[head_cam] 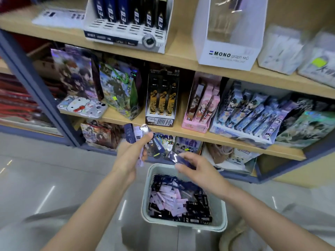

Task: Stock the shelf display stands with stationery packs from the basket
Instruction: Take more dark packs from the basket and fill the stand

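Step in hand: gathering packs before shelving. Left hand (131, 154), centre of frame, fingers curled round a fanned bundle of packs (130, 135), long axes roughly upright, tops toward the shelves. Right hand (199, 171), just above the basket (145, 200) at lower centre, pinches one dark pack (181, 160); its long axis slants upper left to lower right, free end toward the bundle. Next, likely: add it to the bundle, then lift to the navy display stand (126, 36), upper centre, slotting upright

My one camera sits on my head, looking forward and down. The shelves (181, 132) stand close ahead, the basket (145, 196) below.
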A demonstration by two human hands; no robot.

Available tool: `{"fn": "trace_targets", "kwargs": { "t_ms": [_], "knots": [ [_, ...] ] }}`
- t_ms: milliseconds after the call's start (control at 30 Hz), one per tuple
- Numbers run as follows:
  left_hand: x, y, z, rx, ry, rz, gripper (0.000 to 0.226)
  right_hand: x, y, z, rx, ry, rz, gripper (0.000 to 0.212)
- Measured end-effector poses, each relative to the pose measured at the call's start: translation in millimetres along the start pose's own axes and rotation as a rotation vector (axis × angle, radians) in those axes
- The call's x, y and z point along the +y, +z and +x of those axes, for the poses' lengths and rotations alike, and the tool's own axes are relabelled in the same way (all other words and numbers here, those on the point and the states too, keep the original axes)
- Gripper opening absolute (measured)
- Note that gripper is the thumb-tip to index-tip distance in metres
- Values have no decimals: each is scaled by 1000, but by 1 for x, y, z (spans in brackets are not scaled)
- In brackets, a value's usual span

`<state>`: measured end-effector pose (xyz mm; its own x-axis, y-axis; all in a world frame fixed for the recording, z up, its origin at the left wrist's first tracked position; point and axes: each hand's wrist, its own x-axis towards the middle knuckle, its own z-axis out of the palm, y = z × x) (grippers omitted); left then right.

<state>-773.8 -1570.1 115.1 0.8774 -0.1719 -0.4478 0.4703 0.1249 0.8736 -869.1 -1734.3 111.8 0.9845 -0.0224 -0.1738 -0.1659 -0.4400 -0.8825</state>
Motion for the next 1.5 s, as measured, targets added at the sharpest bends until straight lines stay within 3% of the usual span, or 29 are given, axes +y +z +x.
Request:
{"fn": "trace_targets", "kwargs": {
  "t_ms": [133,533,700,967,1233,1500],
  "knots": [
    [37,-7,-1,-29,129,6,30,-40,-25,10,61,-106,-297,25],
    [113,18,8,-169,355,-44,35,-175,-135,66,857,-548,-217,20],
    [135,35,14,-221,400,-94,29,-202,-191,98,1129,-507,-304,12],
    [139,54,24,-271,423,-129,31,-209,-233,136,1117,-444,-666,26],
    [139,64,29,-315,415,-155,18,-213,-257,154,795,-274,-971,30],
    [136,64,36,-292,391,-160,18,-213,-256,163,891,-287,-887,29]
  ]
}}
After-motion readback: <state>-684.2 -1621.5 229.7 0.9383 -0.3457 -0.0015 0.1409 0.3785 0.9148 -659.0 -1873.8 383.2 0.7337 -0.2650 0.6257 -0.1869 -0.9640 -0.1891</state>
